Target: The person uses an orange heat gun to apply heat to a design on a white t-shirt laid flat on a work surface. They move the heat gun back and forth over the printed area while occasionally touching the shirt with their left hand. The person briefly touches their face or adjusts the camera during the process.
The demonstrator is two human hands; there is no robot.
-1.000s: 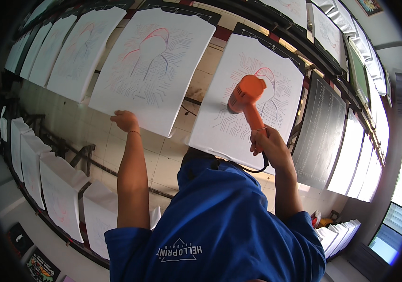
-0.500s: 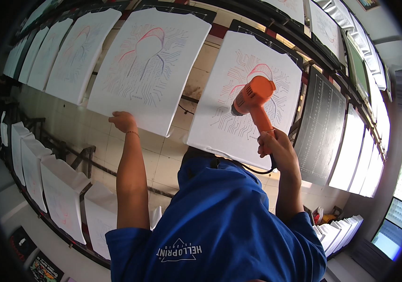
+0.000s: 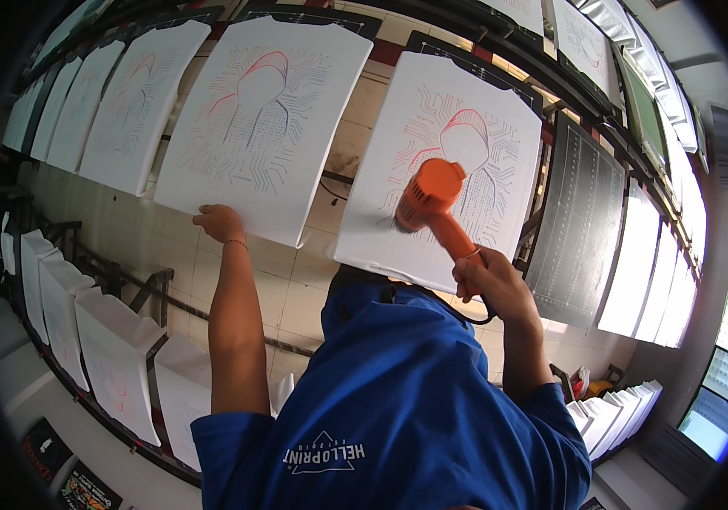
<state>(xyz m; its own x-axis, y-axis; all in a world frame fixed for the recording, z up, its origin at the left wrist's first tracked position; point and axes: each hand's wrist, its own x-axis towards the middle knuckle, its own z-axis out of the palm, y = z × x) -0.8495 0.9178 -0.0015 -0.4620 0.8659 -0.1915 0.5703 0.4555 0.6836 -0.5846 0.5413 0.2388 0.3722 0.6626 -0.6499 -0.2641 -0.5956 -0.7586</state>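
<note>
The right hand (image 3: 490, 279) is closed around the handle of an orange heat gun (image 3: 434, 206), and the nozzle end of this tool points at the lower left part of a white printed shirt (image 3: 457, 161) that is stretched flat on a board. The heat gun is very near the cloth, but I cannot tell if it touches. A dark cord (image 3: 476, 316) hangs in a loop under the right hand. The left hand (image 3: 221, 223) rests at the bottom edge of the next white shirt (image 3: 266, 119), with the fingers curled on the hem; I cannot tell if it pinches the cloth or only touches it. Both shirts carry a print of thin red and blue lines. More white shirts on boards (image 3: 117, 102) continue in a row to the left, and a dark mesh screen (image 3: 581, 225) stands just beside the first shirt on the right. A second row of boards with white cloth (image 3: 117, 365) runs lower on the left. The person wears a blue shirt (image 3: 398, 408).
</note>
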